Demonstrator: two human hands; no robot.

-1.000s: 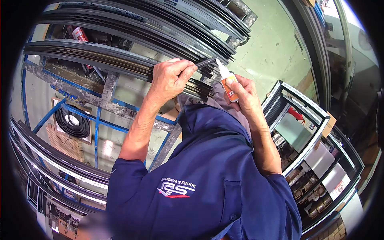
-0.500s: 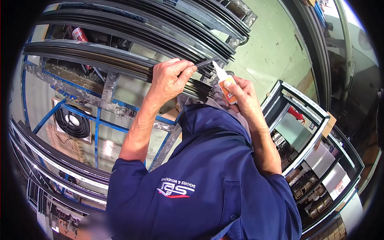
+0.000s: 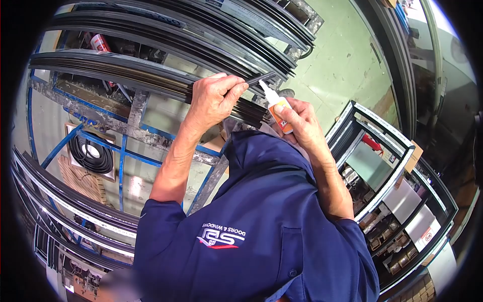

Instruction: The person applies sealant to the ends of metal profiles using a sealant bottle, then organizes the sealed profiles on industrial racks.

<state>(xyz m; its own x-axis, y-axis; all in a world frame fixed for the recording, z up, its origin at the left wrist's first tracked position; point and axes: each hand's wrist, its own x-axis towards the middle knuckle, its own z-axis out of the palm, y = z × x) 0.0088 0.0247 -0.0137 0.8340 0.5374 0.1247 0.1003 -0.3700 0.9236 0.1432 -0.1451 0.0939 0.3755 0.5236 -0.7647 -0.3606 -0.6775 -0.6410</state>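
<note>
At the right-hand end of the dark frame profiles (image 3: 126, 73), which lie across a blue steel rack (image 3: 121, 161), the left hand (image 3: 214, 100) is closed. It pinches a thin black seal strip (image 3: 259, 79) between thumb and fingers so that the tip juts free. The right hand (image 3: 302, 123) is wrapped round a small glue bottle (image 3: 274, 104), its nozzle touching or just short of that tip; I cannot tell which. The step in hand looks like gluing the strip's end. The next move would call for a light squeeze, a steady tip, and fingers kept off the wet adhesive.
</note>
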